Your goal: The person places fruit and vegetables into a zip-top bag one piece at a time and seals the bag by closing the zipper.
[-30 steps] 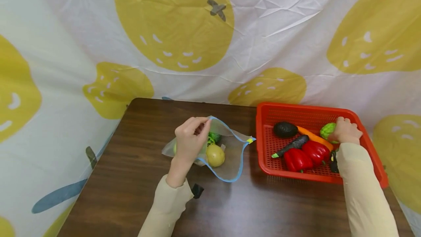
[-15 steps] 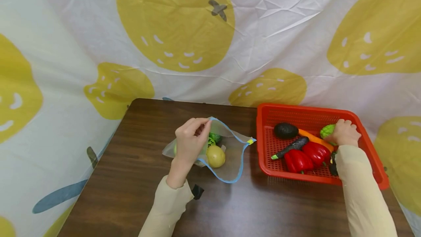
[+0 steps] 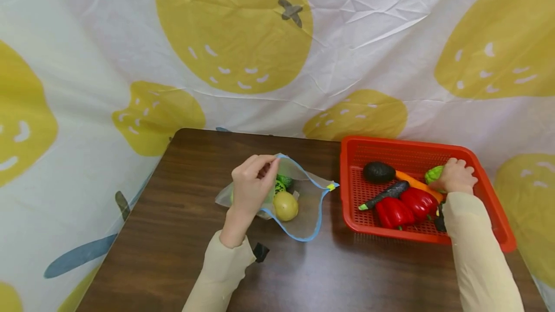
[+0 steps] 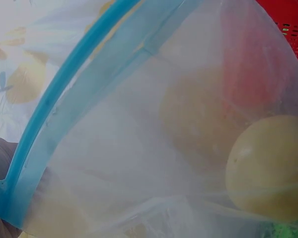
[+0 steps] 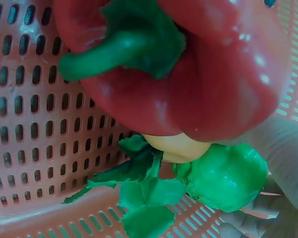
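My left hand (image 3: pixel 251 182) pinches the blue-edged mouth of a translucent zip bag (image 3: pixel 305 218), which lies on the table and gapes toward the right. Inside it are a round yellow fruit (image 3: pixel 285 206) and green patterned pieces (image 3: pixel 280 186), partly behind the hand. The left wrist view shows the blue edge (image 4: pixel 42 116) by the fingers and the yellow fruit (image 4: pixel 270 168). In the red basket (image 3: pixel 368 227), my right hand (image 3: pixel 457 177) holds a light green bumpy fruit (image 3: pixel 433 174); in the right wrist view, thumb and fingers lie around this green fruit (image 5: pixel 226 178).
Also in the basket lie an avocado (image 3: pixel 378 172), a carrot (image 3: pixel 412 180), a dark cucumber-like vegetable (image 3: pixel 386 195) and red bell peppers (image 3: pixel 394 213). Green leaves (image 5: pixel 146 193) show near the right hand. A patterned cloth (image 3: pixel 260 119) hangs behind the table (image 3: pixel 186 196).
Both hands keep nearly the same places. The right hand shifts slightly over the green fruit, while the view itself drifts a little.
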### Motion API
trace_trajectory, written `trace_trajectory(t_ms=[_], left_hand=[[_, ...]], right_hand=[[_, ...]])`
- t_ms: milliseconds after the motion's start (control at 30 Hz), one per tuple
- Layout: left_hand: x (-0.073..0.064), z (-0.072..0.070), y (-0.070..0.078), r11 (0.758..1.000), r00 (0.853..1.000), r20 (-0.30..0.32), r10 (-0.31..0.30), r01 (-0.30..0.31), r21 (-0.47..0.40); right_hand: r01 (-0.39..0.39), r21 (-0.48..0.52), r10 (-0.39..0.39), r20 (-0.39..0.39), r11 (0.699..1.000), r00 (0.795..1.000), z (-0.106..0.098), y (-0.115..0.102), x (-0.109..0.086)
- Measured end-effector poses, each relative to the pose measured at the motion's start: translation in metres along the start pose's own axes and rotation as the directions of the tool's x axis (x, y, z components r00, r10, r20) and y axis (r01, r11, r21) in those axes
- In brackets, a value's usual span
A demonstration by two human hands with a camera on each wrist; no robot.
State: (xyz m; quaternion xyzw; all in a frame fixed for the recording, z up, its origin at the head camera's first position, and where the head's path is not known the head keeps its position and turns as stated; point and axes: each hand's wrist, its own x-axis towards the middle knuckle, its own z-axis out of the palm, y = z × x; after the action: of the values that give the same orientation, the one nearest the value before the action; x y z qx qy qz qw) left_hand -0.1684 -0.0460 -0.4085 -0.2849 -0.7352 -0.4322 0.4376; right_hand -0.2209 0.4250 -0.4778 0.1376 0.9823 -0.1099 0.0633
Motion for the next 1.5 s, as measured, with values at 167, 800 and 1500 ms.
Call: trace_trajectory(t_ms=[167,800,1500], left_hand=[[0.001,0.001,0.0,1.0,1.0,-0.001,-0.003,0.003,-0.011],[0.003,0.004,0.001,1.0,1.0,0.003,-0.005,0.005,-0.017],[0.003,0.005,0.003,1.0,1.0,0.019,0.0,0.0,-0.012]], right_hand=[[-0.004,0.012,0.004,0.006,1.0,1.0,-0.002,0.003,-0.002],[0.371,0.333,-0.236,-0.38,0.867,0.894,-0.049,-0.08,-0.083],[0.819,0.341,-0.597,-0.564,0.461,0.571,0.011,-0.236,-0.198]])
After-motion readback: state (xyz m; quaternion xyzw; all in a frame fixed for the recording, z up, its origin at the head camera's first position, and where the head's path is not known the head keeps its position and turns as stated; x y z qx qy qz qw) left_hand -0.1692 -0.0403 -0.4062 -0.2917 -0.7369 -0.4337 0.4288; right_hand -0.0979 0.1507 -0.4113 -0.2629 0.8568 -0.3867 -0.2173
